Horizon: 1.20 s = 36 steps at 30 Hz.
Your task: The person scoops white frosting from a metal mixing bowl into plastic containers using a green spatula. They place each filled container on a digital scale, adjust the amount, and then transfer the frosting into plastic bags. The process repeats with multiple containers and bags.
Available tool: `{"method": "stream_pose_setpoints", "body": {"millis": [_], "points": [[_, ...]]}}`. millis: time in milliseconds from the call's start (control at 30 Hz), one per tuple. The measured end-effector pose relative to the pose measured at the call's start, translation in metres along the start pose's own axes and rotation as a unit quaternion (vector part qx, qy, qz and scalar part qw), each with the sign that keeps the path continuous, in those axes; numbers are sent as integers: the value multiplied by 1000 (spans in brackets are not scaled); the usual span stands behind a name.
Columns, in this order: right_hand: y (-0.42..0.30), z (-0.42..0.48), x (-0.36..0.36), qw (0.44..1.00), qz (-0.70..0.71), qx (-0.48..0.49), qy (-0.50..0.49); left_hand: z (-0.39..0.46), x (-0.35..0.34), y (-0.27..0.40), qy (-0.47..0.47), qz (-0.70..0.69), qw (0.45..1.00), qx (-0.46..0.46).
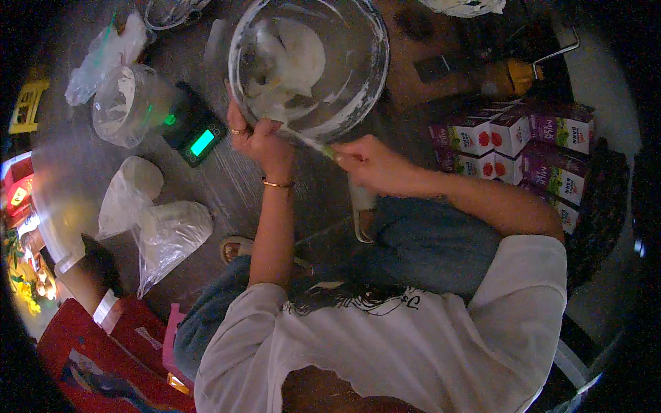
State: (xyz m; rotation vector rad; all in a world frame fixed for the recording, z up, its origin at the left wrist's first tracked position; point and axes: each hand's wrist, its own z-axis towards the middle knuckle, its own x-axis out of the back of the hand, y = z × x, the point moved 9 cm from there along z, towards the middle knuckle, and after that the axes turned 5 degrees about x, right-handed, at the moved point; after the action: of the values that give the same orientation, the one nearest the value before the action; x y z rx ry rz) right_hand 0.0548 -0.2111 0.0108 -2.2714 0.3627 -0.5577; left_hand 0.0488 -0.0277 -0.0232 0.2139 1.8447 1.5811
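Note:
A large clear bowl (pixel 356 106) is at the top centre, tilted towards me, with white smears along its rim and wall. A pale, smooth mass (pixel 302 54) lies inside it. My left hand (pixel 261 139), wearing a ring and a bracelet, grips the near left rim. With my right hand (pixel 364 160) I hold a spatula (pixel 311 141) by its green handle. Its pale front part runs to the bowl's near rim, close to my left fingers; blur hides the exact contact there. Left of the bowl, a digital kitchen scale (pixel 192 124) has a lit green display.
A clear plastic tub (pixel 116 121) with white residue stands beside the scale. Two bags of white contents (pixel 178 222) lie nearer me. Stacked milk cartons (pixel 557 129) stand at the right. A crumpled plastic bag (pixel 106 64) lies upper left, a red box (pixel 124 351) lower left.

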Motion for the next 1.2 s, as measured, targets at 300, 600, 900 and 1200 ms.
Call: {"method": "stream_pose_setpoints", "body": {"millis": [300, 600, 900, 1200], "points": [[-33, -1, 31, 937, 350, -3, 20, 31, 7, 10, 29, -115, 991, 66], [-224, 59, 45, 878, -256, 371, 161, 114, 36, 15, 2, -198, 978, 71], [-263, 69, -42, 582, -611, 435, 313, 138, 78, 25, 35, -134, 986, 95], [-267, -42, 67, 690, -572, 323, 304, 129, 46, 35, 32, -138, 974, 179]]}}
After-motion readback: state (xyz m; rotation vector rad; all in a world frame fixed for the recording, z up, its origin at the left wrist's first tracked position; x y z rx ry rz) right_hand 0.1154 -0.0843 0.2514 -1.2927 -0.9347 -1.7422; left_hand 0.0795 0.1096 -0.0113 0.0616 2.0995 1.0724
